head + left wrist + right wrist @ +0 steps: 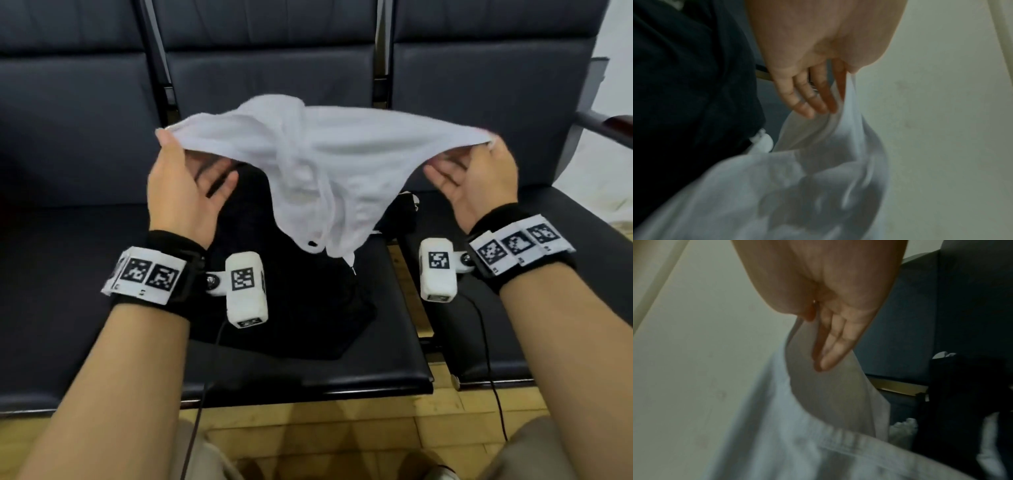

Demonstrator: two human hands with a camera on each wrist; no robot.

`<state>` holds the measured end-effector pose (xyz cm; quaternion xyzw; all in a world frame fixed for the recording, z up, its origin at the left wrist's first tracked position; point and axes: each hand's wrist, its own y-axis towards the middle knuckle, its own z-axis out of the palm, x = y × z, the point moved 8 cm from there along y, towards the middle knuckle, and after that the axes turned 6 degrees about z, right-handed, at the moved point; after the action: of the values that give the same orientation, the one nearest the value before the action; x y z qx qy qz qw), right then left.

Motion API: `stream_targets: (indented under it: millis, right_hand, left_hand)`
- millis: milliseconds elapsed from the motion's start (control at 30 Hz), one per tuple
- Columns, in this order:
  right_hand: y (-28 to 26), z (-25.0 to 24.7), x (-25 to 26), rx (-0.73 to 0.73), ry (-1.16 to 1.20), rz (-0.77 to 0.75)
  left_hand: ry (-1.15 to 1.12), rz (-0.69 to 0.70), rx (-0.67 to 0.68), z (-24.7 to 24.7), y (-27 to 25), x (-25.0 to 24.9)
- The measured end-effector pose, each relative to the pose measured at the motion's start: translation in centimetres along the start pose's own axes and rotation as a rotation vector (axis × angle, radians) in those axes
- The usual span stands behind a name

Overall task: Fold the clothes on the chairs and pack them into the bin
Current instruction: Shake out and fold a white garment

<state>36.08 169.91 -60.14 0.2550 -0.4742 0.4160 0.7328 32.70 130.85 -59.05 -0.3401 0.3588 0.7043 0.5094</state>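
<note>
I hold a white garment point(308, 164) up in the air above the dark padded chairs point(82, 246), stretched between my two hands, which are well apart. My left hand point(185, 192) pinches one edge of the cloth between thumb and forefinger, palm turned up, the other fingers point(807, 97) straight and spread under the fabric. My right hand point(479, 181) pinches the opposite edge the same way, its remaining fingers point(834, 350) lying straight together against the cloth. The middle of the white garment sags down in a crumpled bunch between my wrists, with a small dark round spot, perhaps a button, near its lowest hem. Beneath it a black garment point(308, 308) lies spread on the middle seat, a bit of white showing at its far right edge. Both my wrists carry black bands point(171, 270) with white tags printed in black-and-white square marker patterns; there is no readable writing on them, nor any label I can make out on either garment
</note>
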Motion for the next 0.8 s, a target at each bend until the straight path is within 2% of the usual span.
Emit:
stream_targets:
  millis: [67, 133, 167, 200, 267, 400, 500, 567, 633, 700, 767, 800]
  right_hand:
    - [-0.2, 0.6, -3.8, 0.105, -0.191, 0.179]
    - [-2.0, 1.5, -9.1, 0.290, -0.461, 0.453]
    - [-3.2, 2.1, -11.3, 0.393, -0.543, 0.561]
    - [-4.4, 2.7, -12.7, 0.473, -0.581, 0.627]
    - [-5.7, 4.1, -13.0, 0.543, -0.530, 0.619]
    - [-4.7, 6.3, -8.4, 0.631, -0.275, 0.389]
    - [-3.8, 6.6, -1.4, 0.599, 0.064, 0.148]
    - [-3.8, 6.4, 1.8, 0.584, 0.181, 0.056]
    - [-3.6, 6.6, 1.1, 0.566, 0.125, 0.096]
    - [-4.3, 6.8, -2.5, 0.560, -0.128, 0.260]
    - [-5.8, 6.6, -5.7, 0.637, -0.341, 0.397]
    - [-6.6, 6.8, -5.9, 0.674, -0.362, 0.400]
  left_hand:
    - [0.183, -0.243, 0.157, 0.7, -1.0, 3.9]
    - [0.291, -0.552, 0.456, 2.6, -4.4, 9.0]
    - [0.284, -0.639, 0.551, 3.4, -5.9, 10.9]
    - [0.307, -0.649, 0.577, 3.8, -6.7, 11.9]
    - [0.396, -0.562, 0.569, 4.2, -6.1, 12.6]
    - [0.377, -0.291, 0.604, 6.2, -4.1, 8.4]
    - [0.234, -0.162, 0.485, 6.0, -2.8, 3.4]
    - [0.183, -0.131, 0.451, 6.0, -2.7, 1.2]
    - [0.221, -0.144, 0.486, 6.6, -3.4, 1.1]
    - [0.307, -0.231, 0.584, 6.7, -4.6, 2.6]
    - [0.325, -0.357, 0.685, 6.5, -6.1, 4.0]
    - [0.302, -0.390, 0.704, 6.4, -6.4, 4.1]
